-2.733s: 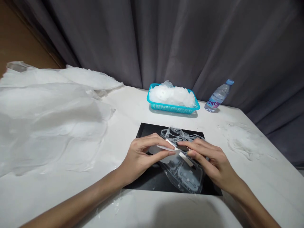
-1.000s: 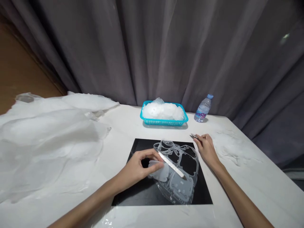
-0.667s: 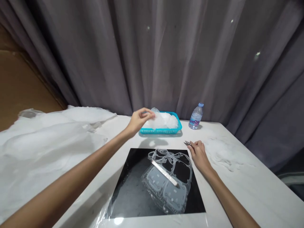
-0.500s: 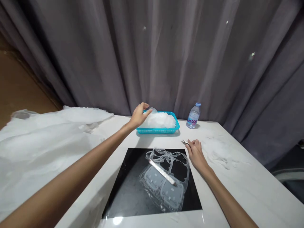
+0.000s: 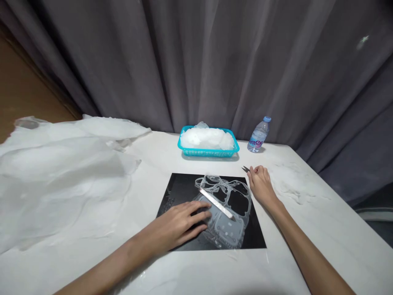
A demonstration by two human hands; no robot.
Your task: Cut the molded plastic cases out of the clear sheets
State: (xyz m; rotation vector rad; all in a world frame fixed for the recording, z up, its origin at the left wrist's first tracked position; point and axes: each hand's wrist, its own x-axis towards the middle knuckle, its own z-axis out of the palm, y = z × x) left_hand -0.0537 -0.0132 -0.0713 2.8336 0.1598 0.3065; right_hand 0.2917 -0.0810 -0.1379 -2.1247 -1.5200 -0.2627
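Back from the basket (image 5: 208, 153), left hand (image 5: 181, 223) rests flat — grip released — on the plastic sheet (image 5: 227, 229); right hand (image 5: 260, 185) clasps snips (image 5: 245, 169).

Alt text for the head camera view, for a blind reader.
A person's left hand rests flat at the edge of a clear moulded plastic sheet on a black mat, a metal strip lying across it, while the right hand holds small snips beside the mat. Behind stand a turquoise basket of white pieces and a water bottle; white sheets pile at left.
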